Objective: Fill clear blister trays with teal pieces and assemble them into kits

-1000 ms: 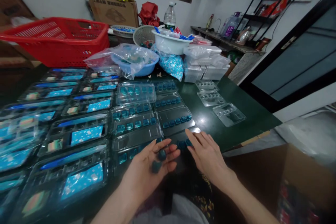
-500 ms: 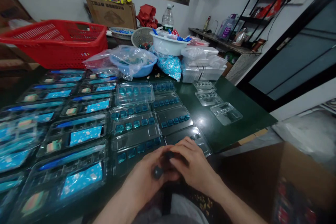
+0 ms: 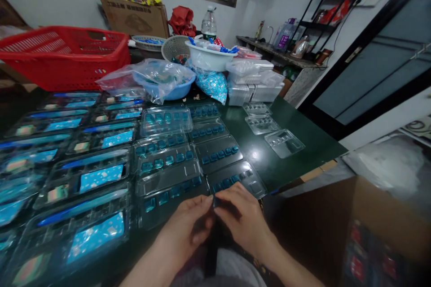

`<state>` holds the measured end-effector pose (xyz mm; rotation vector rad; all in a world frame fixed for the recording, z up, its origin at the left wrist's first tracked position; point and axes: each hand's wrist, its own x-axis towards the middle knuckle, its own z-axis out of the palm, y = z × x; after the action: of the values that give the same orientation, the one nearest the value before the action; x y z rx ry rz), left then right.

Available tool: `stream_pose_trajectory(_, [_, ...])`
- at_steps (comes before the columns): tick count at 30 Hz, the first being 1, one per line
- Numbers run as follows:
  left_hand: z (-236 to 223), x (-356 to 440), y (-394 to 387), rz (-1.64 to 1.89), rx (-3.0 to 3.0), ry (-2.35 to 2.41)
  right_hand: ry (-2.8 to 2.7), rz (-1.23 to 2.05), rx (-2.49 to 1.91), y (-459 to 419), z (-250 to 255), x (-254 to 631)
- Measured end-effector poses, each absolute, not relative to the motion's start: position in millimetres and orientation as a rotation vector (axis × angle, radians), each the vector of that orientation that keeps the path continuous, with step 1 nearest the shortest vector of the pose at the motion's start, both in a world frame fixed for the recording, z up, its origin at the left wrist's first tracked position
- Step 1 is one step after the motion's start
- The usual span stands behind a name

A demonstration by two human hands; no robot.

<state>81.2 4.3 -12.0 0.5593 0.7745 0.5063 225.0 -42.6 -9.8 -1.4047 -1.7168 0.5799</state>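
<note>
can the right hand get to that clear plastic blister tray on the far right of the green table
Probably yes: the right hand is at the near edge, and the way to the clear plastic blister tray runs over dark green tabletop, just past the black plastic tray of blue pieces.

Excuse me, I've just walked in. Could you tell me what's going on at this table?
A person at a green table has a small blue piece held between their left hand and right hand. Just beyond the hands lie clear plastic trays with rows of similar blue pieces. More trays holding blue cards cover the table's left side, and a red basket stands beyond them.
</note>
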Motion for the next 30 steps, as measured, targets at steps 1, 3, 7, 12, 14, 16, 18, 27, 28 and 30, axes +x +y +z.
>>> stream_pose_trajectory(1, [-12,82,4,0.495,0.545,0.771,-1.729,0.548,-1.39,-43,-10,226])
stream_pose_trajectory(3, [-10,83,5,0.486,0.538,0.775,-1.732,0.488,-1.375,-43,-9,232])
stream_pose_trajectory(7, [2,80,8,0.505,0.554,0.792,-1.661,0.215,-1.519,-34,-8,268])
stream_pose_trajectory(12, [10,73,13,0.561,0.492,0.885,-1.847,0.032,-1.766,-17,-19,308])
stream_pose_trajectory(14, [10,71,15,0.56,0.452,0.92,-1.93,0.03,-1.798,-13,-24,311])
stream_pose_trajectory(16, [9,71,15,0.55,0.428,0.923,-1.984,0.027,-1.809,-11,-28,310])
stream_pose_trajectory(18, [7,72,16,0.548,0.429,0.913,-2.03,0.014,-1.804,-11,-29,308])
stream_pose_trajectory(27, [4,77,18,0.614,0.415,0.861,-2.203,-0.192,-1.899,-19,-39,299])
stream_pose_trajectory(28, [4,78,19,0.624,0.408,0.848,-2.208,-0.233,-1.93,-20,-41,297])
stream_pose_trajectory(30, [6,79,19,0.642,0.367,0.842,-2.219,-0.308,-1.97,-23,-42,294])
